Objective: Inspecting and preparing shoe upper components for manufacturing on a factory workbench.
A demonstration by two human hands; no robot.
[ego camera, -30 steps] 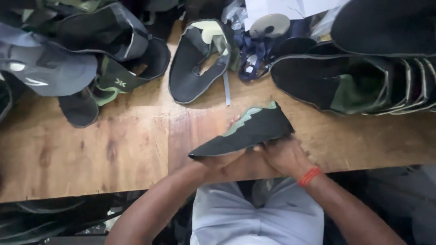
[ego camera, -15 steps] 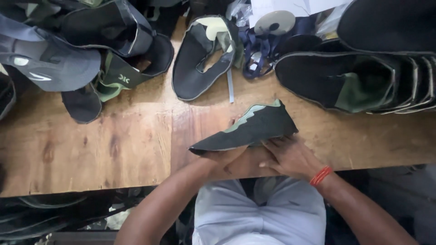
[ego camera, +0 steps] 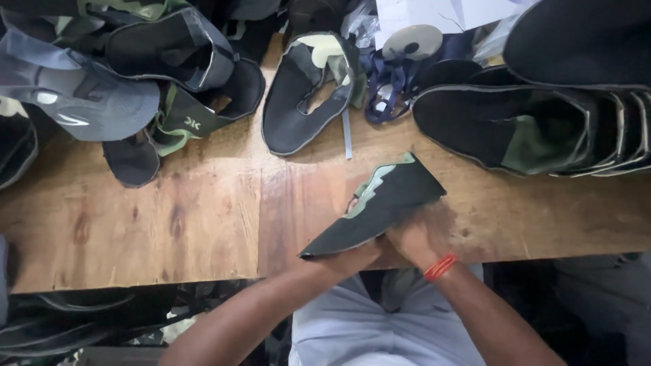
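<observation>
Gripping a black-and-green fabric shoe upper, left hand and right hand clamp its lower edge; it looks light, floppy.

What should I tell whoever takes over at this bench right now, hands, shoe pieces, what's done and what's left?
Left hand: grips the folded black and green upper at its near edge.
Right hand: grips the same upper from the right, orange band on the wrist.
The upper is held just above the wooden bench, near its front edge.
An open upper lies flat at the back, a stack of uppers to the right, more at back left.
Done: one upper picked up and folded.
Left: cannot tell from the pictures; the other uppers lie untouched.
</observation>
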